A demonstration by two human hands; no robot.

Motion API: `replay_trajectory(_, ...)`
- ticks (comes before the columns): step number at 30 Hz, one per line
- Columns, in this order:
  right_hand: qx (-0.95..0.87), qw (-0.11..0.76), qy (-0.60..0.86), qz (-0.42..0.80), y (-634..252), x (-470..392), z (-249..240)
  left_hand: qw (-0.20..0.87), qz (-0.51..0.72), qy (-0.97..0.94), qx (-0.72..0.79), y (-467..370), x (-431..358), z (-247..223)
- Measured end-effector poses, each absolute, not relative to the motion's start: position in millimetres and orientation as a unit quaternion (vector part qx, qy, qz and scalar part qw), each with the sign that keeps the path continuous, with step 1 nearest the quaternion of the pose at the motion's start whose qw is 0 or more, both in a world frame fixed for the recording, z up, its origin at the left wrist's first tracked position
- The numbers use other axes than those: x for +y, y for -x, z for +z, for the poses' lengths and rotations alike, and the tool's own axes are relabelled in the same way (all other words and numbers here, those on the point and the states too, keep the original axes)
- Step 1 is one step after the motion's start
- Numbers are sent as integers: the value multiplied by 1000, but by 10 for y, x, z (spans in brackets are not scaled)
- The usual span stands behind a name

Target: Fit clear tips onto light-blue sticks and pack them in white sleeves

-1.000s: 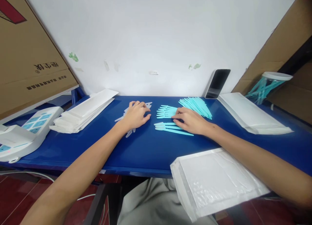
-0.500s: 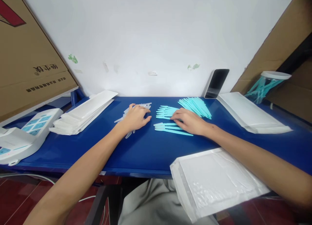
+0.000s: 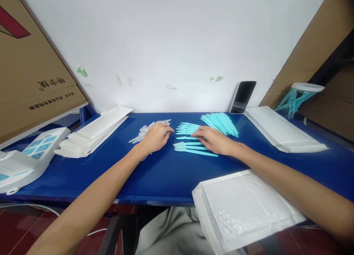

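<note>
Several translucent white spatulas (image 3: 143, 131) lie in a loose pile, partly hidden by my left hand (image 3: 157, 136). This hand is closed, fingertips together at the pile's right edge; what they hold, if anything, does not show. My right hand (image 3: 212, 139) pinches the handle of a single teal spatula (image 3: 181, 138) lying on the table. Just behind it, several teal spatulas (image 3: 186, 128) are lined up side by side. A smaller group of teal spatulas (image 3: 193, 150) lies in front of it. Farther back at the right is a thicker fanned pile of teal spatulas (image 3: 221, 123).
On the blue table (image 3: 163, 177), white padded mailers (image 3: 94, 131) are stacked left, beside a power strip (image 3: 41, 148). Another mailer (image 3: 287, 131) lies right, near a phone (image 3: 243, 96) and a jar of teal sticks (image 3: 298, 98). One mailer (image 3: 246, 210) overhangs the front edge.
My right hand has drawn one teal spatula slightly toward me, apart from the lined-up group. My left hand's fingers have come together, and it has shifted slightly right. The view has tilted a little.
</note>
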State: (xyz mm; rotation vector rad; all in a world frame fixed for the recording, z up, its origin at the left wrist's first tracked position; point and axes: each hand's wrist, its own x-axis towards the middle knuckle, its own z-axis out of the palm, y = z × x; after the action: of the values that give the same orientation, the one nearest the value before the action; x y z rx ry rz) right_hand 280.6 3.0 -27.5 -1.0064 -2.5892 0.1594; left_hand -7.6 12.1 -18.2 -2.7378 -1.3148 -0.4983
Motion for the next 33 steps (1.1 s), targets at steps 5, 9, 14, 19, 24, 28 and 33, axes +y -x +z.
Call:
replay_trajectory(5, -910, 171, 372, 66, -2839, 33, -285, 43, -134, 867, -479, 118, 144, -231)
replay_trajectory(9, -910, 175, 368, 75, -2846, 23, -290, 56, -142, 840, -520, 137, 104, -188)
replay_trajectory(14, -909, 183, 368, 74, -2856, 20, -318, 64, -116, 824, -551, 135, 62, -135)
replay_trajectory(19, -909, 178, 372, 57, -2846, 14, -319, 59, -125, 834, -535, 133, 102, -188)
replay_trajectory(24, -910, 182, 372, 34, -2810, -22, -258, 30, -151, 846, -510, 195, 187, -251)
replay_trajectory(28, -900, 209, 382, 29, -2777, -60, -197, 18, -155, 863, -481, 218, 216, -264)
replay_trajectory(33, -891, 211, 401, 13, -2753, -71, -157, -16, -168, 873, -458, 178, 181, -250)
